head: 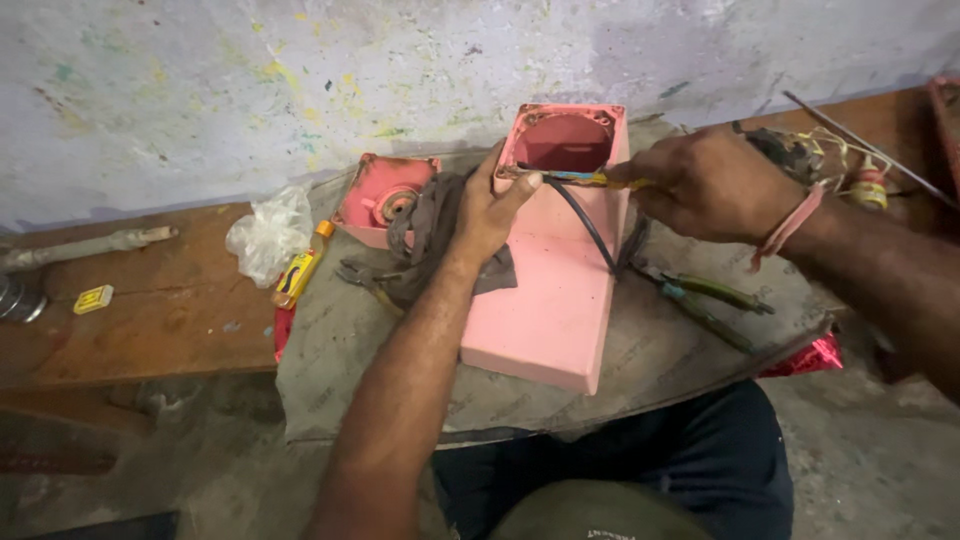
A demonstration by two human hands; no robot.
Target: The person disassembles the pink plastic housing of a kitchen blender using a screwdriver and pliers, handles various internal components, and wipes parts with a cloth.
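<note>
Pink housing (560,290) lies across the lap sheet (660,350), its open mouth by both hands. Left hand (490,205) clamps its rim, thumb closed over the screwdriver (575,179) tip; right hand (705,185) pinches the handle. Advisable: keep the blade square, the black cable (585,225) clear beneath. Pliers (705,300) crowd the right wrist; sheet edge nearby.

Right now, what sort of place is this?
Probably a small repair workshop: pliers lie on a worn wooden bench against a stained wall, beside an opened pink casing.
</note>
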